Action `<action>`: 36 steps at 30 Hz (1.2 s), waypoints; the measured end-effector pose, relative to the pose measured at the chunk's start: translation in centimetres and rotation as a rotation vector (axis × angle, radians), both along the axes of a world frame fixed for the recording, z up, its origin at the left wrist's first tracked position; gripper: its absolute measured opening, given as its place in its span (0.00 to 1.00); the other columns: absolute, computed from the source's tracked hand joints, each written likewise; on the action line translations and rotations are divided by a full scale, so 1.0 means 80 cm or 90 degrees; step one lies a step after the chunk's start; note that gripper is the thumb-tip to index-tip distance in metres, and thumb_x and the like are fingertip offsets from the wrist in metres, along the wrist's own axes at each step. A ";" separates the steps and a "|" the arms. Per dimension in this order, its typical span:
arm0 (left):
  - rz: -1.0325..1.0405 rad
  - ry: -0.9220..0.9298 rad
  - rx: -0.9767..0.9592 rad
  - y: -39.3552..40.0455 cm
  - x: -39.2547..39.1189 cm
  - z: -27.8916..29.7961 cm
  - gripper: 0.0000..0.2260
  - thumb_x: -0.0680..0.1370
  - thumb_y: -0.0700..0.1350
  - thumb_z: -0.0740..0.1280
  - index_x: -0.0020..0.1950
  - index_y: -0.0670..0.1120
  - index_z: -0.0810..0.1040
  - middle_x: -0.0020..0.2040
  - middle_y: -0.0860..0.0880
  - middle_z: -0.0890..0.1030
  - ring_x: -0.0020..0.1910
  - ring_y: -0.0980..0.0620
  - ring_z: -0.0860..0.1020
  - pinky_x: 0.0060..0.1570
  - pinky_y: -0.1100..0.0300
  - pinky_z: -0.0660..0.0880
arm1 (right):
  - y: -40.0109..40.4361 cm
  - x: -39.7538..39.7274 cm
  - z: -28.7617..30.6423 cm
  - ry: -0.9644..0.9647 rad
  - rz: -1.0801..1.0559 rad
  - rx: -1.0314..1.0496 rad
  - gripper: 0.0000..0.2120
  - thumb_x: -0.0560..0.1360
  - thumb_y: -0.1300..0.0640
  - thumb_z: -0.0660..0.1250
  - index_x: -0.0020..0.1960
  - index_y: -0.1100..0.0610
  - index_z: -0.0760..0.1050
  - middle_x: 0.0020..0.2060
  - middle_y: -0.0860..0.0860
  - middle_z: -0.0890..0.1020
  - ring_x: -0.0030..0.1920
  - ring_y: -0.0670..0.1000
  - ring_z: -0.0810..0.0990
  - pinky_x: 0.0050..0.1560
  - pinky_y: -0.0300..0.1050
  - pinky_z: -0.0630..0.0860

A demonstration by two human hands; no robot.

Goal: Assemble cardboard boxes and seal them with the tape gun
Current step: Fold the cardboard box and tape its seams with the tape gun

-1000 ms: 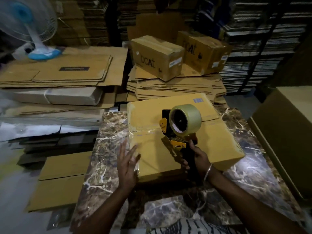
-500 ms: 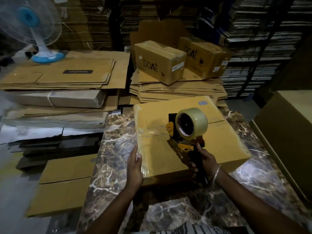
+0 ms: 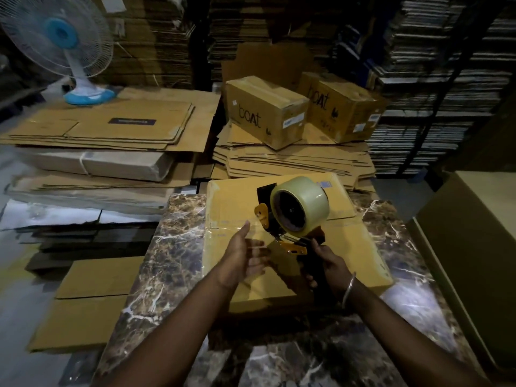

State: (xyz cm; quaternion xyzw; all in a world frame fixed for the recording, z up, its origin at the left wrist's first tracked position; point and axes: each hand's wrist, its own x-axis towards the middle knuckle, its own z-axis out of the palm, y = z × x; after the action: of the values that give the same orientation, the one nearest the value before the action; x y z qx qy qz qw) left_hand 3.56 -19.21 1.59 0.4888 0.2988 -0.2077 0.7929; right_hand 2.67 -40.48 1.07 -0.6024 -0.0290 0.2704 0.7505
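Lying flat on marble table (image 3: 178, 247), taped yellow-brown box (image 3: 360, 247).

Left hand (image 3: 245, 256) open-fingered, right hand (image 3: 329, 263) curled in a grip

"boAt" on near carton (image 3: 265, 113), "boAt" on far carton (image 3: 343, 110)

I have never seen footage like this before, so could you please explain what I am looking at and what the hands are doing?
There is no machine here: a person wears a camera on the head, looking forward and down at their own two bare hands. On the marble-patterned table lies a closed cardboard box with clear tape across its top. The right hand grips the handle of a tape gun loaded with a clear roll. The left hand is open, fingers straight, beside the gun's front. Behind are stacks of flattened cardboard, two "boat" boxes and a fan.
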 end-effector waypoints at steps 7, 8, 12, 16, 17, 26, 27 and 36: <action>-0.084 0.066 -0.183 -0.061 0.052 0.020 0.27 0.81 0.60 0.57 0.61 0.37 0.76 0.56 0.38 0.81 0.53 0.43 0.80 0.51 0.51 0.78 | -0.053 0.033 0.013 -0.035 0.008 0.048 0.45 0.60 0.30 0.76 0.60 0.64 0.72 0.28 0.52 0.74 0.22 0.48 0.69 0.22 0.39 0.59; -0.086 0.059 -0.175 -0.068 0.058 0.022 0.24 0.81 0.58 0.58 0.57 0.38 0.77 0.52 0.39 0.82 0.49 0.44 0.81 0.49 0.53 0.79 | -0.060 0.036 0.014 -0.031 0.004 0.049 0.42 0.60 0.30 0.77 0.57 0.64 0.73 0.27 0.53 0.74 0.21 0.48 0.69 0.22 0.38 0.59; -0.112 0.055 -0.154 -0.093 0.077 0.022 0.18 0.81 0.54 0.60 0.54 0.39 0.78 0.43 0.42 0.84 0.35 0.48 0.83 0.37 0.59 0.82 | -0.092 0.045 0.012 0.000 -0.018 0.048 0.35 0.64 0.34 0.73 0.52 0.64 0.73 0.26 0.53 0.73 0.21 0.48 0.68 0.22 0.37 0.59; -0.194 0.072 -0.187 -0.122 0.084 0.015 0.26 0.82 0.60 0.55 0.57 0.38 0.78 0.50 0.38 0.84 0.40 0.42 0.84 0.45 0.52 0.81 | -0.115 0.053 0.003 0.047 -0.044 0.091 0.40 0.60 0.33 0.78 0.58 0.61 0.74 0.27 0.55 0.72 0.22 0.50 0.66 0.24 0.39 0.59; -0.200 0.070 -0.198 -0.130 0.085 0.015 0.27 0.82 0.60 0.52 0.58 0.39 0.78 0.52 0.38 0.84 0.42 0.41 0.85 0.48 0.49 0.79 | -0.120 0.056 0.001 0.055 -0.041 0.088 0.39 0.60 0.32 0.77 0.57 0.60 0.76 0.26 0.56 0.70 0.21 0.51 0.65 0.25 0.41 0.59; -0.117 0.042 -0.185 -0.169 0.104 0.008 0.16 0.83 0.46 0.51 0.53 0.44 0.77 0.45 0.44 0.84 0.44 0.46 0.84 0.41 0.51 0.81 | -0.146 0.065 0.002 0.066 -0.050 0.079 0.37 0.61 0.30 0.77 0.51 0.61 0.76 0.24 0.55 0.70 0.20 0.51 0.65 0.21 0.38 0.61; -0.115 0.043 -0.189 -0.171 0.104 0.010 0.15 0.83 0.46 0.52 0.51 0.43 0.77 0.43 0.44 0.84 0.40 0.47 0.85 0.37 0.54 0.82 | -0.148 0.066 0.001 0.065 -0.053 0.078 0.39 0.61 0.30 0.76 0.53 0.62 0.75 0.25 0.55 0.70 0.20 0.50 0.65 0.21 0.38 0.62; -0.165 0.078 -0.114 -0.156 0.131 0.011 0.18 0.82 0.49 0.56 0.45 0.39 0.77 0.31 0.43 0.81 0.23 0.50 0.80 0.19 0.65 0.75 | -0.150 0.063 0.004 0.104 -0.106 0.058 0.25 0.72 0.42 0.65 0.56 0.63 0.72 0.28 0.55 0.75 0.21 0.49 0.69 0.19 0.37 0.64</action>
State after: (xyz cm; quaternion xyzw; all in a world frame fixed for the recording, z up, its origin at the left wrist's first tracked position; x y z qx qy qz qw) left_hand 14.03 -31.71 2.49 0.4369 0.2612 -0.3634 0.7803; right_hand 7.71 -52.46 1.37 -0.5437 0.0700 0.2538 0.7969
